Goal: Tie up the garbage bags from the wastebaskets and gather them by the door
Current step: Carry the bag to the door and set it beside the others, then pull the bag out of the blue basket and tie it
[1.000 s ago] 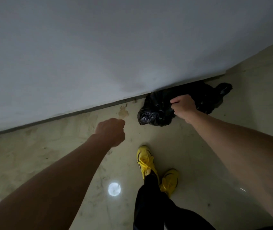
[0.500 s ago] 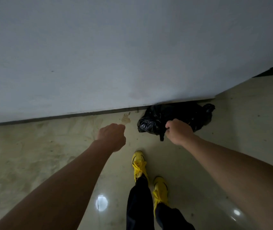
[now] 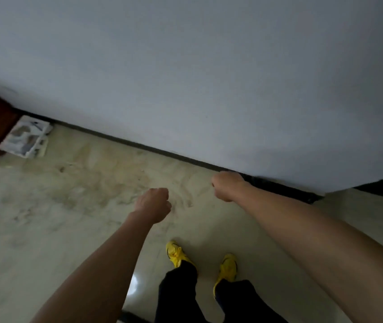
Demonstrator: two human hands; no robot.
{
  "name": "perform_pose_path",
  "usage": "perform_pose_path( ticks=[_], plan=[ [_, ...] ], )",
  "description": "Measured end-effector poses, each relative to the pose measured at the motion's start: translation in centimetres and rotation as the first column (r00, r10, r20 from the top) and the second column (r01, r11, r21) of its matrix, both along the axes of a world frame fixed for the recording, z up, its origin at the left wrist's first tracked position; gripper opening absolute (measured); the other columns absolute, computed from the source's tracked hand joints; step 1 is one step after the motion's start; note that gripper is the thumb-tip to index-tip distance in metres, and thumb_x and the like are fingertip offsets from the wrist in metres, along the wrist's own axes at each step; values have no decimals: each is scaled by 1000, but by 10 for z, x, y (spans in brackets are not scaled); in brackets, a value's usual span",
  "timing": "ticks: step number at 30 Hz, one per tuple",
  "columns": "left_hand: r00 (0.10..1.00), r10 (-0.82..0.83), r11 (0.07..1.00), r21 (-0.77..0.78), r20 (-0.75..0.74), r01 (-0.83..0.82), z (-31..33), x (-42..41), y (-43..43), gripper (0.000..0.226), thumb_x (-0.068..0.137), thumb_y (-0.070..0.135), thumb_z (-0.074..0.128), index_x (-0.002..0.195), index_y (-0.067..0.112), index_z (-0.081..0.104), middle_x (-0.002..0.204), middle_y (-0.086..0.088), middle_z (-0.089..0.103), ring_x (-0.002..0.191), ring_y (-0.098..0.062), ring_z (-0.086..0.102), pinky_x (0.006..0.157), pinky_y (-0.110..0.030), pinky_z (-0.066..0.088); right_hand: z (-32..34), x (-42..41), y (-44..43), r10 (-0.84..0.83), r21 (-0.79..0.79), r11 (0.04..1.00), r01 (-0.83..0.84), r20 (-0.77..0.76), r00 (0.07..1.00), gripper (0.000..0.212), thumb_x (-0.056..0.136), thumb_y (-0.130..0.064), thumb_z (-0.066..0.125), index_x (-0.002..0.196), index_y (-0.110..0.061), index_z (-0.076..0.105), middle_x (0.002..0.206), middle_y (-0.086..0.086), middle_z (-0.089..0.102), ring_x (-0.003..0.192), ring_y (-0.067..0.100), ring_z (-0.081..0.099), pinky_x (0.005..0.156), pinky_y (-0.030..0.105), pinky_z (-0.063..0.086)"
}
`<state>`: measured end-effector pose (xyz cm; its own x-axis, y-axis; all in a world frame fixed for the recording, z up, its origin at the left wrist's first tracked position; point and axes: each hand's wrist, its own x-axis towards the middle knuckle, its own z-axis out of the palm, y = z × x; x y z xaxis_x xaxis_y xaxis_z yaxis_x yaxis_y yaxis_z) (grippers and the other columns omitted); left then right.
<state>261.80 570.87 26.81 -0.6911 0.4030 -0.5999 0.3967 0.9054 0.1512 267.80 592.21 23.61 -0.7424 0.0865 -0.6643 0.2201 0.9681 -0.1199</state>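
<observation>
Black plastic of the garbage bag [image 3: 279, 186] shows behind the fisted right hand [image 3: 227, 185], its grip unclear; left hand [image 3: 154, 204] fisted, empty; next, probably another wastebasket.

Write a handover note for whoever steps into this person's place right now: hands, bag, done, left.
Left hand: closed fist, nothing seen in it.
Right hand: closed fist near the wall base; any grip is hidden.
Black garbage bag: probably the dark strip behind the right forearm, against the wall; knot not visible.
Done: nothing confirmable.
Left: check the tie, then gather the bags by the door.
</observation>
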Motion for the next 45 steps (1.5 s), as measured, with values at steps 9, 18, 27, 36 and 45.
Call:
perform_pose_path(
  ticks=[9,18,27,36,45],
  plan=[
    [921,373,927,10,-111,-374,74,-77,-242,24,94,26,50,113,17,60,118,-7,62,102,-25,61,73,-30,43,86,-186,-203,432,104,901,-421,-133,892,26,87,-10,46,109,-15,59,104,7,61,87,25,61,73,34,52],
    [751,607,766,-61,-261,-640,130,-156,-502,27,91,26,48,115,22,59,123,-5,60,113,-26,59,85,-32,46,155,-328,-486,684,138,728,-671,-218,697,38,94,-21,47,130,-16,54,128,12,58,111,30,60,88,37,49],
    [576,775,587,-44,-260,-809,141,-214,-699,26,91,22,47,114,18,58,124,-9,58,113,-30,58,87,-33,45,180,-433,-745,884,182,446,-876,-241,400,38,96,-33,49,132,-18,53,132,12,57,115,31,58,90,37,50],
    [393,862,385,-90,-320,-918,150,-314,-937,28,91,25,47,116,20,59,122,-10,61,113,-30,58,86,-31,45,179,-576,-1020,939,165,258,-952,-273,207,31,94,-26,52,123,-19,60,126,9,61,112,30,60,90,36,48],
    [158,918,140,-75,-364,-987,165,-364,-1166,27,91,26,48,114,18,59,121,-12,61,111,-31,59,85,-33,46,205,-657,-1291,945,143,33,-989,-327,-16,32,94,-25,52,124,-18,60,128,9,59,116,30,58,95,36,47]
  ],
)
